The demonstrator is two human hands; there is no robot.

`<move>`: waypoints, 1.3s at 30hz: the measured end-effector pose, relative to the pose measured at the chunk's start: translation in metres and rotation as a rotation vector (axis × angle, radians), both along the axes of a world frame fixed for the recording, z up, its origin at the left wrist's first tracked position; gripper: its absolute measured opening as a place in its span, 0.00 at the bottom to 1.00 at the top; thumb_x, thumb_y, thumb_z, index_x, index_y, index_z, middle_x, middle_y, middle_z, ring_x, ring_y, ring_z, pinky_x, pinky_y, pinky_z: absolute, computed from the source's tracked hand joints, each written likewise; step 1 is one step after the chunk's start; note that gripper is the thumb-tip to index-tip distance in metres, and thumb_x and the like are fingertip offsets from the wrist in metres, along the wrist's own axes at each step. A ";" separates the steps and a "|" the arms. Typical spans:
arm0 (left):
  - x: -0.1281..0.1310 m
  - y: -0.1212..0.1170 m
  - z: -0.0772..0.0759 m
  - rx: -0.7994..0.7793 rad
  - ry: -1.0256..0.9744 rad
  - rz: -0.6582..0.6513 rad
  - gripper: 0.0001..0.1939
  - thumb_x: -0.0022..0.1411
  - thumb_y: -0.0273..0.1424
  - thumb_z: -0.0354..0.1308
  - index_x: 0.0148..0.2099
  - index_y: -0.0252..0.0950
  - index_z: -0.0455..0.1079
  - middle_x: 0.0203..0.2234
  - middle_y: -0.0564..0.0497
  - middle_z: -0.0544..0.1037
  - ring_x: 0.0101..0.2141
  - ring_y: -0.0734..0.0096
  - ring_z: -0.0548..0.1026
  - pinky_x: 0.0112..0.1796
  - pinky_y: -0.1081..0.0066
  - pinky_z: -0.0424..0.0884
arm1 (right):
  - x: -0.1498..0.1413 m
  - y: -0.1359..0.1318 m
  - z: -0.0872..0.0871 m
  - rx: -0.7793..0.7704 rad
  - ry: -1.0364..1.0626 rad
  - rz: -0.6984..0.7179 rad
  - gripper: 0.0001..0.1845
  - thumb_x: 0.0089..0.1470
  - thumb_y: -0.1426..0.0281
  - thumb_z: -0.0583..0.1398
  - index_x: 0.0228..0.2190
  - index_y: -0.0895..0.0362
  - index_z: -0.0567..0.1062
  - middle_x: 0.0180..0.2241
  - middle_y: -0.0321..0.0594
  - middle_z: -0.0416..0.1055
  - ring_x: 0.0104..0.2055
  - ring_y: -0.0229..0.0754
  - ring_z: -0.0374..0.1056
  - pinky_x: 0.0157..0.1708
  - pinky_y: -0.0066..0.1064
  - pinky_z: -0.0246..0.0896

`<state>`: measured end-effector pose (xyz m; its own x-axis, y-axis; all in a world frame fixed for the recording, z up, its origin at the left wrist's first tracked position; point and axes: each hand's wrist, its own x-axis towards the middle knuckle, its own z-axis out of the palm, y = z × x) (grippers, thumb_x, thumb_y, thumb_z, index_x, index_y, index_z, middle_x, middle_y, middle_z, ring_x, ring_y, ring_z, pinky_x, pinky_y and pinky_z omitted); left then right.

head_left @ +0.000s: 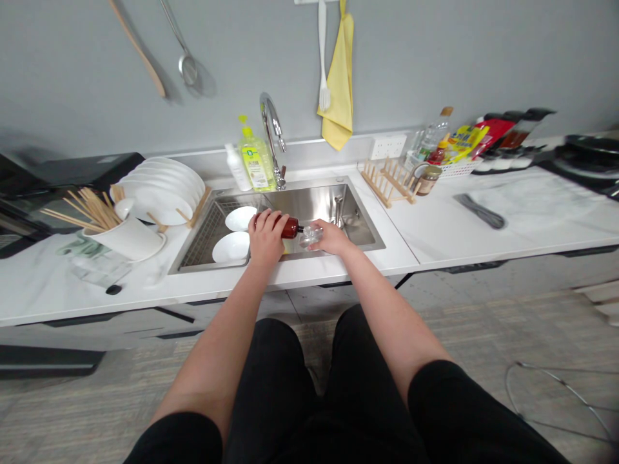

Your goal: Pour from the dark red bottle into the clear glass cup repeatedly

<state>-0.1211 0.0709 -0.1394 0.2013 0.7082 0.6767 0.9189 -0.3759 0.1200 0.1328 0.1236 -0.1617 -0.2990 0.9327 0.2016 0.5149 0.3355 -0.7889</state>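
Over the sink (314, 201), my left hand (267, 238) is wrapped round a reddish-brown bottle (291, 227) that lies nearly level, its dark narrow neck aimed right. My right hand (333, 237) grips a small clear glass (309, 237) right at the bottle's mouth. Whether the neck enters the glass or only meets its rim, I cannot tell. Two white bowls (231, 247) rest in the wire rack (197, 240) at the sink's left side, next to my left hand.
Behind the sink stand a chrome faucet (271, 122), a yellow-green soap bottle (256, 160) and a white bottle (236, 167). Plates (167, 183) and a utensil holder (128, 238) are on the left. A wooden rack (389, 183), a jar (428, 180) and black tongs (480, 211) lie rightward.
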 end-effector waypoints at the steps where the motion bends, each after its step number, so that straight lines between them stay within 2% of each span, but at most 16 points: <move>1: 0.000 0.000 0.000 -0.001 0.001 0.000 0.32 0.70 0.23 0.58 0.72 0.45 0.77 0.69 0.41 0.79 0.75 0.41 0.68 0.76 0.38 0.55 | 0.000 0.000 0.000 0.001 0.000 0.001 0.39 0.38 0.70 0.84 0.52 0.49 0.81 0.53 0.41 0.84 0.56 0.57 0.82 0.63 0.54 0.76; 18: 0.000 0.000 0.000 0.037 0.028 0.002 0.29 0.73 0.24 0.56 0.71 0.46 0.77 0.68 0.42 0.80 0.75 0.43 0.68 0.76 0.40 0.55 | 0.001 0.003 -0.005 0.016 -0.001 0.013 0.39 0.38 0.68 0.83 0.53 0.48 0.81 0.55 0.40 0.84 0.56 0.56 0.82 0.63 0.53 0.76; 30: 0.001 -0.002 0.002 -0.005 -0.007 -0.003 0.32 0.70 0.22 0.57 0.72 0.48 0.77 0.69 0.42 0.79 0.76 0.43 0.67 0.77 0.38 0.53 | 0.001 0.001 -0.003 0.000 0.016 0.021 0.39 0.37 0.68 0.83 0.52 0.47 0.80 0.53 0.39 0.84 0.56 0.56 0.82 0.62 0.53 0.76; 39: 0.001 -0.003 0.003 -0.020 -0.008 -0.006 0.32 0.70 0.23 0.57 0.72 0.48 0.77 0.70 0.42 0.79 0.77 0.43 0.66 0.78 0.38 0.52 | 0.001 0.000 -0.001 -0.003 0.017 0.024 0.39 0.37 0.68 0.83 0.52 0.49 0.80 0.54 0.39 0.85 0.55 0.54 0.82 0.63 0.49 0.74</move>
<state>-0.1201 0.0680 -0.1366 0.2007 0.7204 0.6639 0.9155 -0.3792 0.1347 0.1335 0.1240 -0.1632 -0.3175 0.9260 0.2041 0.4934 0.3452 -0.7984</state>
